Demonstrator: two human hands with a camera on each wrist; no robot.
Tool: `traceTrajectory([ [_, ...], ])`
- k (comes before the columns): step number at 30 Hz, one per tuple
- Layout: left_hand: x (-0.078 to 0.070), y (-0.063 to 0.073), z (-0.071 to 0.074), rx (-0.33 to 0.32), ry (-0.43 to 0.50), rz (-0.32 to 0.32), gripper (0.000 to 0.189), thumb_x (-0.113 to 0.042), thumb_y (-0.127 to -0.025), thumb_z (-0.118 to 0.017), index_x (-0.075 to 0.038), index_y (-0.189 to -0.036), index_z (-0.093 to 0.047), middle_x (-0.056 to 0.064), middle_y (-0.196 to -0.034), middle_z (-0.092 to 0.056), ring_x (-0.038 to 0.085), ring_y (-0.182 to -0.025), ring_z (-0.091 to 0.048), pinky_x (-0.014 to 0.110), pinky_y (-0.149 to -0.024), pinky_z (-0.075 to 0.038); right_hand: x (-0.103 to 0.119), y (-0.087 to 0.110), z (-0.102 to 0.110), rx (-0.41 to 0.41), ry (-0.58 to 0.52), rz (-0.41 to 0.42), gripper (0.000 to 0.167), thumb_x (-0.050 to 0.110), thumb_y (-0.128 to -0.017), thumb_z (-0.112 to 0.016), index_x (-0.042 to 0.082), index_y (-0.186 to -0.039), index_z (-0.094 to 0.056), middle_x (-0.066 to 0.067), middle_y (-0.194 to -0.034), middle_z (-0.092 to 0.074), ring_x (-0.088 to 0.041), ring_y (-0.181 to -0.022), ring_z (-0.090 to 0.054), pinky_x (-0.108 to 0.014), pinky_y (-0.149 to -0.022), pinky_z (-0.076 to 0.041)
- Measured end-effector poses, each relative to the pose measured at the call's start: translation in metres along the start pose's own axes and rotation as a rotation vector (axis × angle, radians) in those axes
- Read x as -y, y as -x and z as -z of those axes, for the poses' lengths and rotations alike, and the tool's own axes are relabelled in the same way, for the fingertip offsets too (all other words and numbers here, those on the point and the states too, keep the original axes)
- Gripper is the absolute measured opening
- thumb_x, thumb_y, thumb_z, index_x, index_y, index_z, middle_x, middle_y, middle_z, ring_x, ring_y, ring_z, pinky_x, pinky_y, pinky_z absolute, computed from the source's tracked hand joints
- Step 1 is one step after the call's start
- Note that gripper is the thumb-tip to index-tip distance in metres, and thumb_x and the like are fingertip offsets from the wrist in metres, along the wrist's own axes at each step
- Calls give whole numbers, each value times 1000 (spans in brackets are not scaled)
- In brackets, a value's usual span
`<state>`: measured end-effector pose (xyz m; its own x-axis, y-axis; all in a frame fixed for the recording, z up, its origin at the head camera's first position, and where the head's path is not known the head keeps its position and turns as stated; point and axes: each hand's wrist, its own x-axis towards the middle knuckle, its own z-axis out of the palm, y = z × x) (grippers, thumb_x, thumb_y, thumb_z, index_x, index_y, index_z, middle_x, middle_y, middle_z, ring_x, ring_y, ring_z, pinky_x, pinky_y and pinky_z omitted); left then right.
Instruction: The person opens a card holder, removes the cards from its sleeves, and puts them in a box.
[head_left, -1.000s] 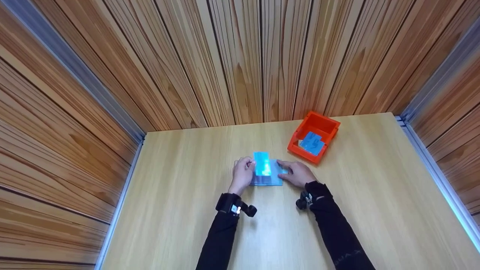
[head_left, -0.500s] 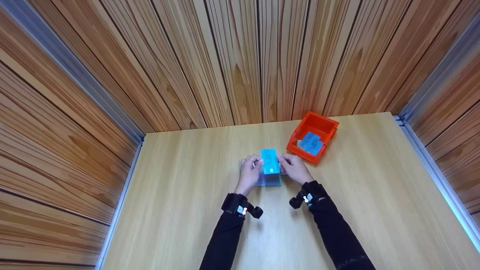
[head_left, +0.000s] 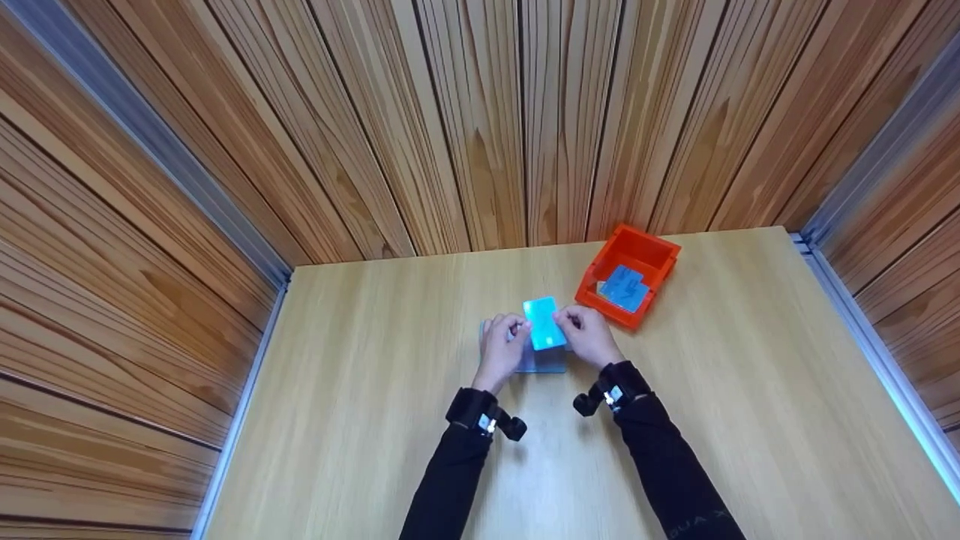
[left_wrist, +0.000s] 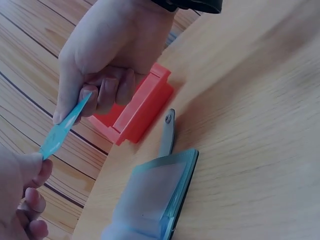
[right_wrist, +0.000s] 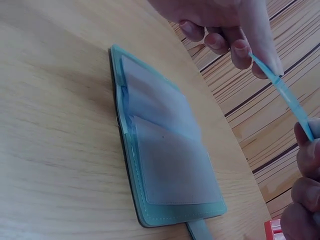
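A blue card (head_left: 544, 324) is held up by both hands above an open card holder (right_wrist: 175, 160). My left hand (head_left: 501, 349) pinches the card's left edge between thumb and finger. On the opposite edge, my right hand (head_left: 592, 335) pinches it the same way. Seen edge-on in the left wrist view, the card (left_wrist: 60, 137) looks slightly bowed. The holder is blue-green with stitched edges and clear plastic sleeves, and it lies flat on the table. A strap with a snap (left_wrist: 168, 131) sticks out from one side. In the head view the hands and card cover much of the holder.
Just beyond the right hand stands an orange-red box (head_left: 661, 259) with blue cards (head_left: 624, 287) in it. The wooden table (head_left: 360, 420) is bounded by plank walls (head_left: 480, 135) at the back and sides, with metal rails along the sides.
My right hand has gone from the holder's right edge to the card and now pinches it. The card has shifted right with my left hand and turned slightly.
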<state>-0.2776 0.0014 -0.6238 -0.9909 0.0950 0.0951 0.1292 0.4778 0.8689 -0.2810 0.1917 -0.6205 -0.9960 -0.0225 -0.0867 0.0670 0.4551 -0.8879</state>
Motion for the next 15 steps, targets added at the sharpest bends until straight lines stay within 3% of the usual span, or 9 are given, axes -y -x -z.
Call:
traceTrajectory([
  [7,11,0,6,-18,-82,-6,16,-27,-102,-65,-14,-92,-69,-4,-84,-53,14,-88,-42,32,-84,-32,-2,-1,8,-21,-21,-13,26,28,-109,-54,8,-104,-70,-6,-91,-55,-26,-92,-53,-36,-82,-42],
  [15,36,4,20,-3,-333,-33,9,-25,-98,-70,-18,-104,-71,-2,-85,-57,19,-88,-47,36,-83,-35,-4,-6,32,-92,-35,4,29,29,-109,-53,5,-108,-69,-10,-95,-55,-28,-95,-51,-37,-84,-41],
])
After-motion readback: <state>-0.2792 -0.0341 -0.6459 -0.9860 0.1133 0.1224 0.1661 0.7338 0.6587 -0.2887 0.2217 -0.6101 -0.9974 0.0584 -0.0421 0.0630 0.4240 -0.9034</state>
